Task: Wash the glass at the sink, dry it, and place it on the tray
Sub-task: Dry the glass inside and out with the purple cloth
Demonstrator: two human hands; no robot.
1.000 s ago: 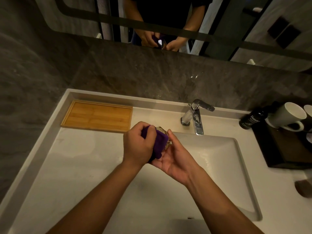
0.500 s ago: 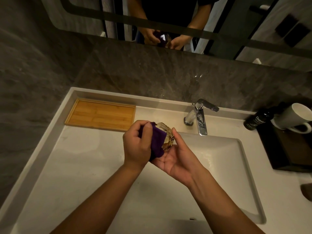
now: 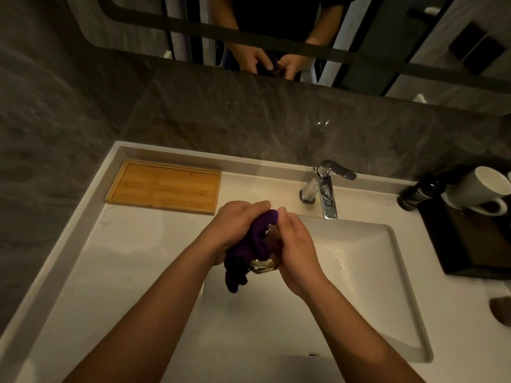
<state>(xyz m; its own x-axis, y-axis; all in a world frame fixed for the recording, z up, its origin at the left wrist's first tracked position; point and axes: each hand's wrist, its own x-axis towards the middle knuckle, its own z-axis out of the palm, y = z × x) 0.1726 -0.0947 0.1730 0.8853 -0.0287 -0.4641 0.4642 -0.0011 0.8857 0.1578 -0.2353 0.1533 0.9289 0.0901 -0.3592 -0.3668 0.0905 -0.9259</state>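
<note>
Above the left edge of the white sink basin I hold a clear faceted glass between both hands. My left hand presses a purple cloth around the glass. My right hand grips the glass from the right side. Only the glass's thick base and part of its wall show; the rest is under the cloth and my fingers. A loose end of the cloth hangs below the glass. The bamboo tray lies bare at the back left of the counter.
A chrome tap stands behind the basin. At the right, a dark tray carries a black bottle and a white mug. A mirror above the grey stone wall reflects my hands.
The glass has turned so its base now points toward me, with the cloth wrapped over its top. My right hand has closed from an open palm under it to a grip on its side.
</note>
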